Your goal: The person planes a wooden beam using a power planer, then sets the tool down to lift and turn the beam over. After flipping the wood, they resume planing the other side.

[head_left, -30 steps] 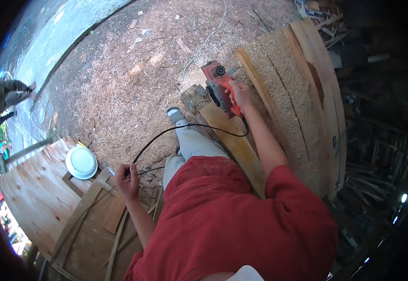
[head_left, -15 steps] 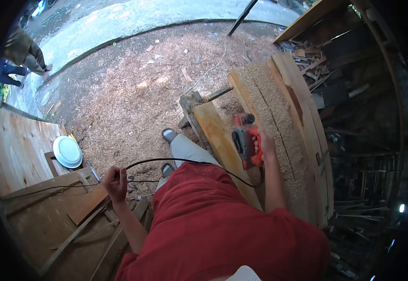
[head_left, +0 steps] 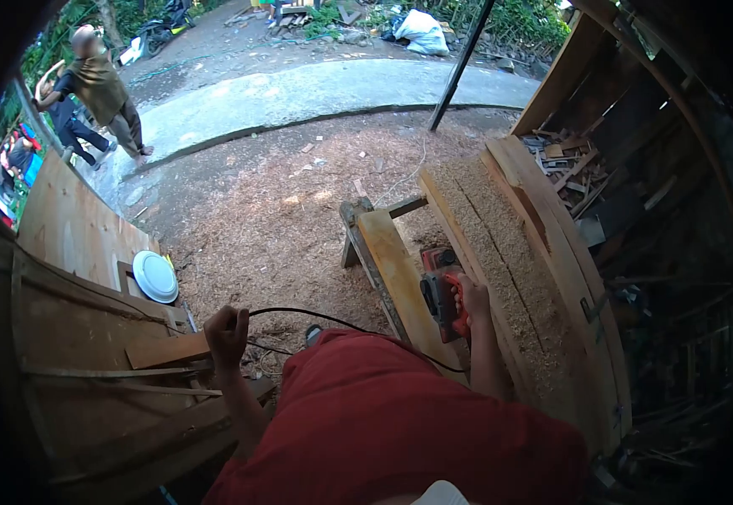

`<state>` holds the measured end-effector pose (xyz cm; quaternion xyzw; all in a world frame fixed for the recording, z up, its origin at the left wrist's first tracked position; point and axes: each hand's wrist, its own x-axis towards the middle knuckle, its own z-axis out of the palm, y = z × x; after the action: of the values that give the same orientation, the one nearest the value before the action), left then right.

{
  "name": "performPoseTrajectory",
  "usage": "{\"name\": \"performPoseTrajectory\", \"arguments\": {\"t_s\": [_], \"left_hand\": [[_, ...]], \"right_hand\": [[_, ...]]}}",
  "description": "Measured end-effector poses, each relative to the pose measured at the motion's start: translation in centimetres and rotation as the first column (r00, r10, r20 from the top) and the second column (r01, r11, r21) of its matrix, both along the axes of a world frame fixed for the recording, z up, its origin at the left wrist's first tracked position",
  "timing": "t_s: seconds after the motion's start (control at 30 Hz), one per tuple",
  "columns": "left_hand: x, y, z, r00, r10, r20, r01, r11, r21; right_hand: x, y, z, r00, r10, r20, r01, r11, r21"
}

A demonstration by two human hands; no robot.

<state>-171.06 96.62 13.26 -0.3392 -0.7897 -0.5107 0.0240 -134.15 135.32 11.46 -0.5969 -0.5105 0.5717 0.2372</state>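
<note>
With twelve o'clock at the top of the view, the right arm reaches forward from the red shirt (head_left: 400, 404) at five o'clock, forearm pointing toward twelve; the right hand (head_left: 473, 303) is clenched around the handle of one red power planer (head_left: 440, 303), which lies at four o'clock from the middle; the left arm is bent at eight o'clock, its forearm raised, and the left hand (head_left: 228, 334) is curled into a fist that grasps one black cord (head_left: 299, 311); the planer's dark body sits at nine o'clock from the right fingers, its front end at about eleven; the cord leaves the left fist toward three o'clock, then slopes toward four in front of the shirt; whether the planer touches wood or hangs above it, I cannot tell; one narrow yellowish board (head_left: 396, 273) runs at nine o'clock from the planer, and one shavings-covered board (head_left: 493, 252) with a single dark crack at three; farther out are one white round dish (head_left: 156, 276) at nine o'clock, two people (head_left: 106, 88) at ten, one white sack (head_left: 424, 34) near twelve, one dark post (head_left: 461, 71) at one and one heap of wood scraps (head_left: 570, 162) at two.
</note>
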Motion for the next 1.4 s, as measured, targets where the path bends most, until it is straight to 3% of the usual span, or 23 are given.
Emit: {"name": "performPoseTrajectory", "arguments": {"t_s": [0.17,0.43,0.53,0.67,0.73,0.87,0.93,1.0,1.17,1.27,1.3,1.4], "left_hand": [[10.9,-6.0,1.0,0.993,0.098,-0.067,-0.101,0.994,-0.031],[31.2,-15.5,1.9,0.983,0.147,-0.111,-0.155,0.986,-0.061],[37.5,-18.6,3.1,0.975,0.221,-0.006,-0.221,0.974,-0.058],[43.2,-22.6,3.2,0.965,0.237,-0.111,-0.241,0.97,-0.023],[46.1,-23.7,3.4,0.982,0.186,0.007,-0.186,0.982,-0.012],[50.8,-26.5,3.4,0.986,0.149,-0.075,-0.144,0.987,0.07],[52.9,-28.8,2.6,0.989,0.135,-0.055,-0.13,0.988,0.083],[55.7,-30.8,2.9,0.99,0.108,-0.086,-0.098,0.989,0.112],[64.4,-38.9,3.9,0.994,0.075,-0.081,-0.061,0.986,0.158],[69.2,-44.7,3.3,0.997,0.064,-0.052,-0.055,0.987,0.151],[70.7,-46.4,4.0,0.999,0.014,0.031,-0.019,0.988,0.151],[74.5,-50.9,3.0,0.999,0.03,0.017,-0.032,0.991,0.133]], "right_hand": [[8.7,-3.3,-0.7,0.993,0.084,-0.085,-0.084,0.996,0.013],[24.4,-11.8,2.2,0.974,0.224,0.042,-0.223,0.975,-0.01],[29.3,-14.0,1.7,0.964,0.259,0.063,-0.257,0.966,-0.034],[34.9,-18.5,2.2,0.958,0.282,0.052,-0.28,0.959,-0.046],[38.0,-20.7,1.8,0.97,0.238,0.052,-0.236,0.971,-0.045],[45.1,-26.1,2.3,0.984,0.181,0.004,-0.181,0.983,-0.02],[48.8,-29.8,4.3,0.984,0.161,0.08,-0.159,0.987,-0.038],[53.0,-32.6,2.3,0.993,0.112,0.039,-0.112,0.994,0.006],[63.5,-42.1,4.5,0.998,-0.029,-0.052,0.029,1.0,-0.013],[69.7,-47.9,7.0,0.999,-0.026,-0.029,0.027,0.999,0.02],[71.7,-49.6,7.2,0.999,-0.04,-0.023,0.04,0.999,0.022],[78.4,-54.0,8.0,0.998,-0.056,0.02,0.055,0.997,0.052]]}}
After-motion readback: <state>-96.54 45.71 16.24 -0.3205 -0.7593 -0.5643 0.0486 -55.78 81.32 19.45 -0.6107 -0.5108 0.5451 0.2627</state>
